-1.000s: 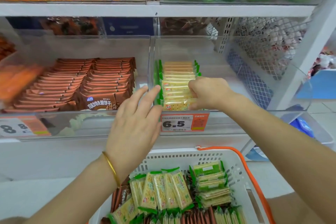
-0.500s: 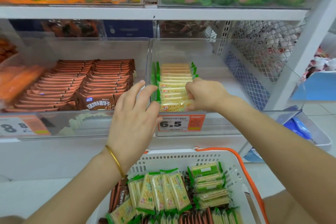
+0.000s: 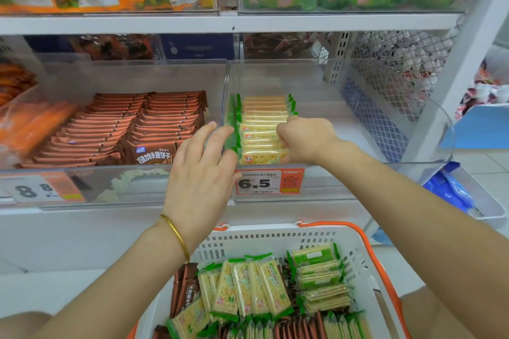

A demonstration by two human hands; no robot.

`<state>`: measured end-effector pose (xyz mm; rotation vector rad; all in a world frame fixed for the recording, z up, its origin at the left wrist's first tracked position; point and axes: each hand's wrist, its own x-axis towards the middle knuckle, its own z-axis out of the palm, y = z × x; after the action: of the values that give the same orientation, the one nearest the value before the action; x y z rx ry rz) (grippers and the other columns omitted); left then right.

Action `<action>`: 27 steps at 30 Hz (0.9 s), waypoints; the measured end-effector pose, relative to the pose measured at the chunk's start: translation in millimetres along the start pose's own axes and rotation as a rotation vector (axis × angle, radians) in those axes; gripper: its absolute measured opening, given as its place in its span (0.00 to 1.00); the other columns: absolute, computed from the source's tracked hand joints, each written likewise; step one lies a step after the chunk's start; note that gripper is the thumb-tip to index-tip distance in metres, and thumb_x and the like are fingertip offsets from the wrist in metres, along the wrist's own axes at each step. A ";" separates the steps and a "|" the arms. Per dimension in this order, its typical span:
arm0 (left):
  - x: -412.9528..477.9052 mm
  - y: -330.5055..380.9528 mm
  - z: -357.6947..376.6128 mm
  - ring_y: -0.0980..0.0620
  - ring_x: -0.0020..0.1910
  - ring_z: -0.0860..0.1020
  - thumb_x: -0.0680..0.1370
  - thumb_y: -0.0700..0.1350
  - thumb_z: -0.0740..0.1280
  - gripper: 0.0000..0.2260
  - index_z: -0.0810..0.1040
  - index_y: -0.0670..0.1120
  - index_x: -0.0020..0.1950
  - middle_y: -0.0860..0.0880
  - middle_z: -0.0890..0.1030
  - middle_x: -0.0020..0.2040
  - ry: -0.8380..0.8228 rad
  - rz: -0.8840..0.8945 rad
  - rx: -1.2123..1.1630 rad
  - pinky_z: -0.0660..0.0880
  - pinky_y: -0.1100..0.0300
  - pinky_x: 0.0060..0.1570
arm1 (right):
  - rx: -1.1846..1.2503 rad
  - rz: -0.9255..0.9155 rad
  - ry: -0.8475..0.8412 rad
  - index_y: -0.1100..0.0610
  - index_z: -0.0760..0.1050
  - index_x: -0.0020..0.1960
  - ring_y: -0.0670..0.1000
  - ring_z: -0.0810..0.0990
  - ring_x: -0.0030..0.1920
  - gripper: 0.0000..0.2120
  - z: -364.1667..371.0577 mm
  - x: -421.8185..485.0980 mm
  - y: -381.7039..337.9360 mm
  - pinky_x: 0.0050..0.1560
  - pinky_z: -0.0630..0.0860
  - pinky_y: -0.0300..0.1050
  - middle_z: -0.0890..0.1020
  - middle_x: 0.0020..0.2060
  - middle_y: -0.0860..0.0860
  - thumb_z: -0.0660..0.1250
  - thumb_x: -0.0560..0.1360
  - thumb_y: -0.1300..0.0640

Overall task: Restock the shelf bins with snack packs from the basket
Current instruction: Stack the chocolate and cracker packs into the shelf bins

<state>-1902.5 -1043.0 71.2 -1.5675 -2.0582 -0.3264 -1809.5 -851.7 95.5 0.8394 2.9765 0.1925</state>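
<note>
The cracker packs (image 3: 264, 118) in the clear bin (image 3: 275, 61) are apparently being straightened, the front ones grasped in the grip of the right hand (image 3: 303, 140) while the left hand (image 3: 201, 176) is held released beside them; next, more packs likely must be fetched from the basket (image 3: 275, 236).

Clear, smooth plastic for the bin (image 3: 275, 77). Glossy film wrap on the cracker packs (image 3: 261, 129). My basket (image 3: 275, 231): matt white plastic, perforated. Shiny gold-col. metal bangle (image 3: 176, 236) on my wrist. Matt paper price tag (image 3: 268, 183).
</note>
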 end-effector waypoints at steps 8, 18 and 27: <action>-12.4 1.6 3.7 0.40 0.67 0.67 0.71 0.43 0.72 0.09 0.78 0.42 0.49 0.40 0.72 0.67 0.046 0.004 -0.071 0.67 0.46 0.62 | 0.025 0.013 -0.007 0.53 0.66 0.46 0.54 0.72 0.43 0.16 -2.8 1.5 -2.0 0.41 0.70 0.47 0.71 0.47 0.50 0.70 0.71 0.45; -60.9 10.7 8.8 0.43 0.54 0.71 0.68 0.37 0.69 0.09 0.79 0.42 0.48 0.42 0.79 0.56 0.051 0.226 -0.093 0.66 0.51 0.48 | 0.567 0.126 0.397 0.52 0.69 0.40 0.51 0.72 0.39 0.15 -33.5 -94.5 -7.7 0.39 0.68 0.47 0.73 0.37 0.46 0.74 0.67 0.47; -81.1 23.4 55.5 0.44 0.40 0.78 0.59 0.40 0.77 0.12 0.81 0.44 0.40 0.46 0.80 0.43 -0.366 0.244 -0.146 0.74 0.56 0.31 | 0.677 0.266 -0.641 0.56 0.65 0.38 0.51 0.77 0.31 0.16 211.0 -87.1 -68.9 0.31 0.75 0.44 0.73 0.33 0.52 0.67 0.77 0.50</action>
<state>-1879.5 -1075.3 -21.7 -2.0720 -2.1089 -0.1059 -1755.1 -932.8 -122.1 1.0747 2.2937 -0.9355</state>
